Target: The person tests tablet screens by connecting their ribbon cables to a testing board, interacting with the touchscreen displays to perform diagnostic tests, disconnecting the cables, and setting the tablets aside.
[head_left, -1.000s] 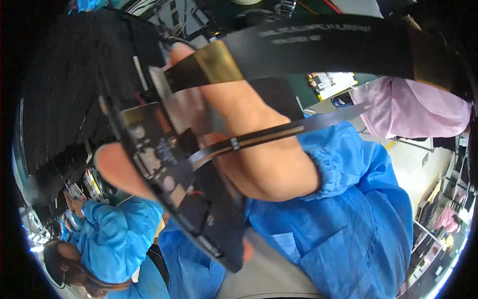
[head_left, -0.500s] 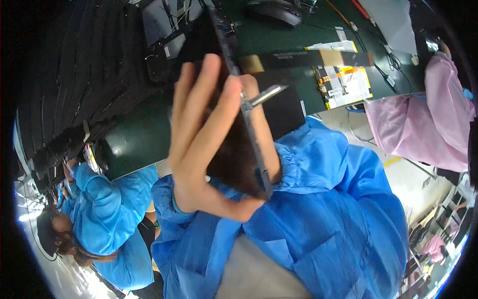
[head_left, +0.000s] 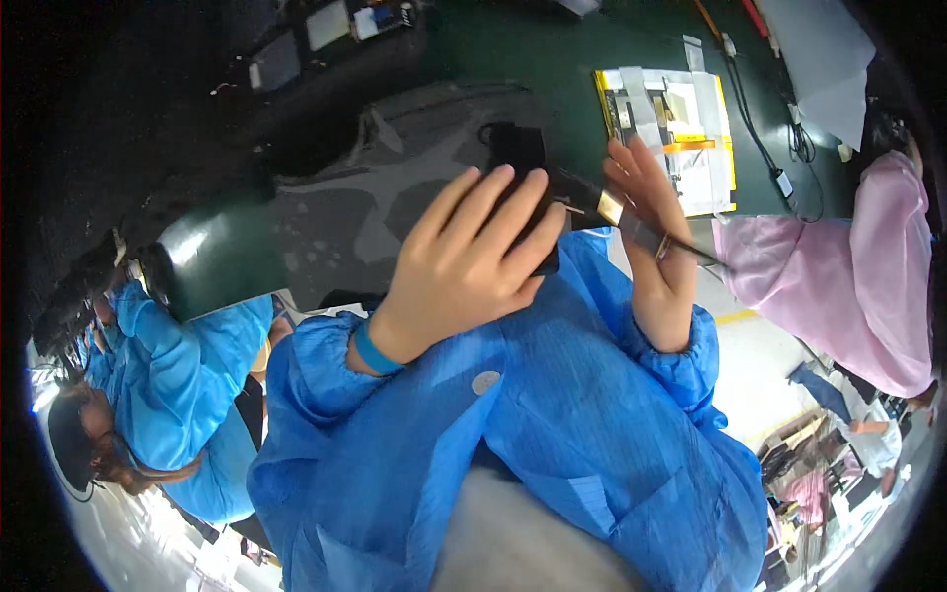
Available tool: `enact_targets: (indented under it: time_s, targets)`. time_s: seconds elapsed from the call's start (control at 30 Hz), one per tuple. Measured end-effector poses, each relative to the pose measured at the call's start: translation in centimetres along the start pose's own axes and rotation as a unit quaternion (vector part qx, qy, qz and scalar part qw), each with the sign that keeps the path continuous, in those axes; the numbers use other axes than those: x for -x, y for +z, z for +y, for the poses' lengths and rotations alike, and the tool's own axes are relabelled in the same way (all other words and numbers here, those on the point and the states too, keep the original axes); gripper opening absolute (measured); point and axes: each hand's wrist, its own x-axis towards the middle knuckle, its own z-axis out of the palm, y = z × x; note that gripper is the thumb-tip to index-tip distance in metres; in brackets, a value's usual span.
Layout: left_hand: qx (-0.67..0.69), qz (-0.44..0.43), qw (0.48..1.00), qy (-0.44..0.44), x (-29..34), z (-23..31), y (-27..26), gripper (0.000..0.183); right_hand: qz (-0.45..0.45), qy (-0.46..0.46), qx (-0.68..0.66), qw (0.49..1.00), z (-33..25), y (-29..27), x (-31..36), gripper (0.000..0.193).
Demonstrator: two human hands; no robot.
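My left hand (head_left: 473, 257), a blue band round its wrist, lies palm down with spread fingers across a thin black slab (head_left: 518, 146) at the table's near edge. Its thumb is on the slab's near side, and most of the slab is hidden under the hand. My right hand (head_left: 659, 242) is raised beside it with the fingers pointing away from me. Across its palm runs a narrow dark strip (head_left: 636, 229) with a gold patch, tilted down to the right. How the fingers hold the strip is partly hidden and blurred. A small shiny tip shows beside my left fingers.
A glossy black sheet (head_left: 330, 232) spreads left of my hands on the green table (head_left: 454, 39). Beyond my right hand is a taped white pad with yellow edges (head_left: 710, 163). Cables (head_left: 755, 138) lie further right. Co-workers in light blue (head_left: 173, 385) and pink (head_left: 789, 266) sit either side.
The black slab has gone from upright to lying lower, with my left hand over it. My right hand has come out from behind it to the right. The dark strip has left its place on the table.
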Motion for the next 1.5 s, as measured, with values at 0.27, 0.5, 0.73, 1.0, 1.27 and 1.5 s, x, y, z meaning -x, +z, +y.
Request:
enact_targets:
  time_s: [0.27, 0.5, 0.73, 1.0, 1.27, 1.5]
  targets:
    - [0.144, -0.026, 0.971, -0.188, -2.9, 0.8, -1.2, 0.051, -0.08, 0.03, -0.171, 0.981, -0.2, -3.8, -0.8, 0.071]
    - [0.072, -0.076, 0.992, -0.077, -8.0, 1.0, 1.4, 0.026, -0.06, 0.067, -0.185, 0.979, -0.4, -4.8, -1.6, 0.062]
    - [0.282, -0.017, 0.914, -0.291, -11.3, 0.3, -0.2, 0.009, -0.038, 0.107, -0.022, 0.993, 0.1, -6.6, -2.9, 0.05]
    - [0.307, -0.056, 0.901, -0.302, -12.0, -0.5, -0.6, 0.013, -0.012, 0.081, 0.053, 0.995, 0.0, -6.8, -5.2, 0.043]
    - [0.164, -0.072, 0.938, -0.298, -12.2, 1.6, 0.3, 0.012, 0.035, 0.047, 0.226, 0.972, 0.9, -6.8, -4.0, 0.041]
    - [0.1, -0.059, 0.946, -0.303, -11.2, 1.9, 1.8, 0.012, 0.035, -0.097, 0.331, 0.938, 2.1, -7.3, -4.6, 0.038]
